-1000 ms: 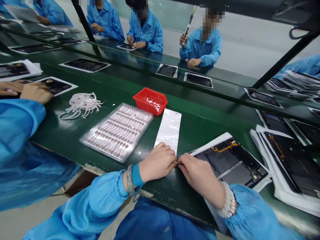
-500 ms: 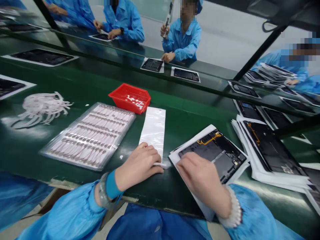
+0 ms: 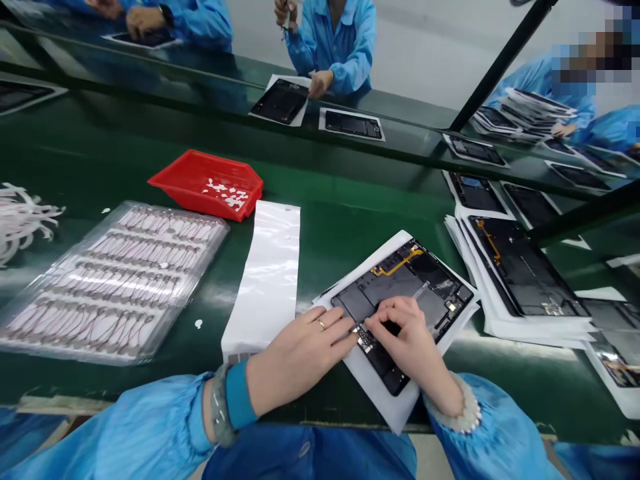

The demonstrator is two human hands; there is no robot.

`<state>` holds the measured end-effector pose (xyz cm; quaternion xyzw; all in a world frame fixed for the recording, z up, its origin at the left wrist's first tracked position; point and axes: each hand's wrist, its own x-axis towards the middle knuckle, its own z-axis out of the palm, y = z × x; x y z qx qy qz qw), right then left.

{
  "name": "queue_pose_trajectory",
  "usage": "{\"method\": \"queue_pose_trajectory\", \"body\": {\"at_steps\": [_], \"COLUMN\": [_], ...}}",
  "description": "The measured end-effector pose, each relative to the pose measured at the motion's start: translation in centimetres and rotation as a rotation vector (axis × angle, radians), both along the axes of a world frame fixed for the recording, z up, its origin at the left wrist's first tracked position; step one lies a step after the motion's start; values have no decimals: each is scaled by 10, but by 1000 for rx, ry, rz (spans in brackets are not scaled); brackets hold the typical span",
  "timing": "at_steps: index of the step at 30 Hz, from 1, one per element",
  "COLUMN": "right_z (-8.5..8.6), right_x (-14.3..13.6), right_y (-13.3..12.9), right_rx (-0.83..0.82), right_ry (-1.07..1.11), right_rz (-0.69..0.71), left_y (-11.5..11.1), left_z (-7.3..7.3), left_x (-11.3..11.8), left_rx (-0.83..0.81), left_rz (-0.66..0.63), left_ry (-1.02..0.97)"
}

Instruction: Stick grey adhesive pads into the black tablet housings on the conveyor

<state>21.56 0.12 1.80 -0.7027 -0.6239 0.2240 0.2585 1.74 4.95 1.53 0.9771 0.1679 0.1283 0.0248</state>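
A black device panel (image 3: 390,287) with an orange flex cable lies tilted on white sheets in front of me. My left hand (image 3: 305,353) rests at the panel's left edge, fingers stretched out over its rim near a small circuit board (image 3: 366,340). Over that same board my right hand (image 3: 405,333) has thumb and forefinger pinched together; anything between them is too small to make out. A long white backing strip (image 3: 270,267) lies left of the panel, its near end beside my left wrist.
On the left sit a clear tray (image 3: 120,267) of small wired parts and white strips (image 3: 23,220). A red bin (image 3: 210,183) holds white bits. Stacked panels (image 3: 525,273) stand right. Co-workers sit beyond the shelf (image 3: 390,148).
My left hand has gone from the white strip to the panel's edge. My right hand has moved to the circuit board. The view has shifted, so the bin and tray appear further left.
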Motion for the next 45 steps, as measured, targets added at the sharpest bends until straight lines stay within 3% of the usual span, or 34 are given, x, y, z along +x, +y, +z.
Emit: {"method": "queue_pose_trajectory", "body": {"at_steps": [16, 25, 35, 39, 43, 45], "right_z": [-3, -3, -3, 6, 16, 16], "right_x": [-4, -3, -3, 10, 36, 46], "right_y": [1, 0, -2, 1, 6, 6], "right_rx": [24, 26, 77, 95, 211, 211], "right_ry": [-70, -91, -165, -192, -118, -85], "right_rz": [-15, -11, 32, 103, -79, -75], "left_y": [0, 1, 3, 3, 6, 10], "left_z": [2, -5, 4, 7, 11, 14], "left_x": [-2, 3, 10, 12, 13, 15], "left_rx": [-39, 6, 73, 115, 74, 14], "left_rz": [26, 27, -11, -53, -50, -45], "left_ry": [4, 45, 138, 180, 174, 157]}}
